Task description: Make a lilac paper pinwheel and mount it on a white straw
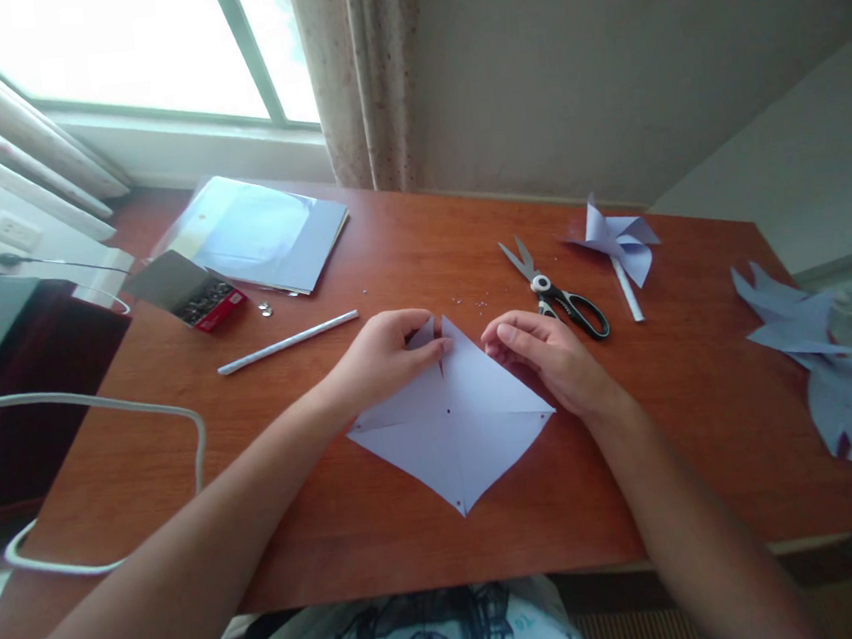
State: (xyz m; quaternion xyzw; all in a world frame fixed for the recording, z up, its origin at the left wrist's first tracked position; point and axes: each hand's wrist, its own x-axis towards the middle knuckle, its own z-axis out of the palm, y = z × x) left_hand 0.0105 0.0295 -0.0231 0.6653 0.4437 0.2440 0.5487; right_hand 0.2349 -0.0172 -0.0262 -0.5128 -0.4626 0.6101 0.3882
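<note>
A white paper square (475, 445) lies turned like a diamond, with crease lines, a slit at its far corner and small holes at its centre and near its corners. My left hand (395, 355) pinches the paper at its far left corner, thumb on top. Just beside the upper right edge, my right hand (541, 349) hovers with loosely curled fingers; I see nothing held in it. Beyond that hand are black-and-grey scissors (543, 283) with their blades apart. To the left, a white paper stick (289, 342) rests on the desk.
A finished paper pinwheel (618, 241) lies at the back right; more cut paper (833, 361) sits at the right edge. Back left are an open red box (205, 301), metal pieces (266, 310) and a folder (267, 229). A white cable (140, 407) loops at left.
</note>
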